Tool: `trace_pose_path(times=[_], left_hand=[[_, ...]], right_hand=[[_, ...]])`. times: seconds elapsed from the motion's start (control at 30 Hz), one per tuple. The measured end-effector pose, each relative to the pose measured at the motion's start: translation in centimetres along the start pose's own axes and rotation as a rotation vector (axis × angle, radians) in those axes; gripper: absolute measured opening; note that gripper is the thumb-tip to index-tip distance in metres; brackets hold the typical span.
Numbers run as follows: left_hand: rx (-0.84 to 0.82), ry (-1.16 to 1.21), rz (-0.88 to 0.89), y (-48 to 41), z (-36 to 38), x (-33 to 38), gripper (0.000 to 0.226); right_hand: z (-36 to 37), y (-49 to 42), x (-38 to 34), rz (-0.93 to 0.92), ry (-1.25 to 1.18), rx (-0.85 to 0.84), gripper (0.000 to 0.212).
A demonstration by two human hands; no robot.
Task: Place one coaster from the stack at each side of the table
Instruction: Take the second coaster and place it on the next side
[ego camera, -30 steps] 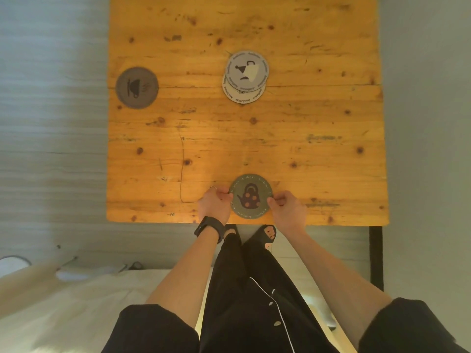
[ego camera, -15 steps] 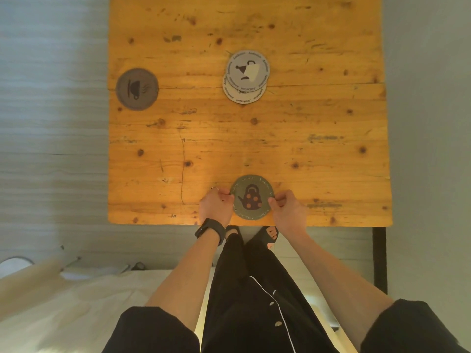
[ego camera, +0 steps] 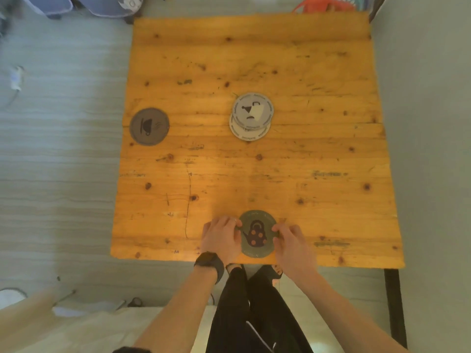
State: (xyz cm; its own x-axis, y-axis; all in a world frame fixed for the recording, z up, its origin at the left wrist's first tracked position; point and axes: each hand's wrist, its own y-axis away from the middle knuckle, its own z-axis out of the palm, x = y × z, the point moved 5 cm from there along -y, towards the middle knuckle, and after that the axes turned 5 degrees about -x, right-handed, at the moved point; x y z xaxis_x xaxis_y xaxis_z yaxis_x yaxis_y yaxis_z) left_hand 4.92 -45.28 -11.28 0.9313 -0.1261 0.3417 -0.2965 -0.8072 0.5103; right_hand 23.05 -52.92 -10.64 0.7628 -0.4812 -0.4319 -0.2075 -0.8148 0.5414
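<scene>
A green coaster with a dotted teapot picture lies flat on the wooden table at its near edge. My left hand pinches its left rim and my right hand pinches its right rim. A small stack of pale grey coasters sits near the table's middle, the top one shifted off the one below. A dark grey coaster with a cup picture lies flat at the left edge.
Grey floor surrounds the table. Blue cushioned items and a colourful bag lie beyond the far edge. My legs and a pale bed surface are below the near edge. A dark table leg stands at the near right.
The view has tilted up, showing the far edge of the table. Both hands remain on the green coaster at the near edge; the coasters have not moved.
</scene>
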Motion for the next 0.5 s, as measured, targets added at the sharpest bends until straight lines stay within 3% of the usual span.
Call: trace_pose_path(times=[0.13, 0.33, 0.5], left_hand=[[0.043, 0.033, -0.023, -3.4, -2.6, -0.3, 0.034], [0.149, 0.139, -0.011, -13.0, -8.6, 0.9, 0.05], [0.288, 0.22, -0.027, -19.1, -11.3, 2.6, 0.062]], right_hand=[[-2.4, -2.6, -0.8, -0.057, 0.015, 0.064, 0.028], [-6.2, -10.3, -2.4, -0.104, 0.066, 0.319, 0.04], [-5.5, -15.3, -1.6, -0.036, 0.208, 0.304, 0.062]])
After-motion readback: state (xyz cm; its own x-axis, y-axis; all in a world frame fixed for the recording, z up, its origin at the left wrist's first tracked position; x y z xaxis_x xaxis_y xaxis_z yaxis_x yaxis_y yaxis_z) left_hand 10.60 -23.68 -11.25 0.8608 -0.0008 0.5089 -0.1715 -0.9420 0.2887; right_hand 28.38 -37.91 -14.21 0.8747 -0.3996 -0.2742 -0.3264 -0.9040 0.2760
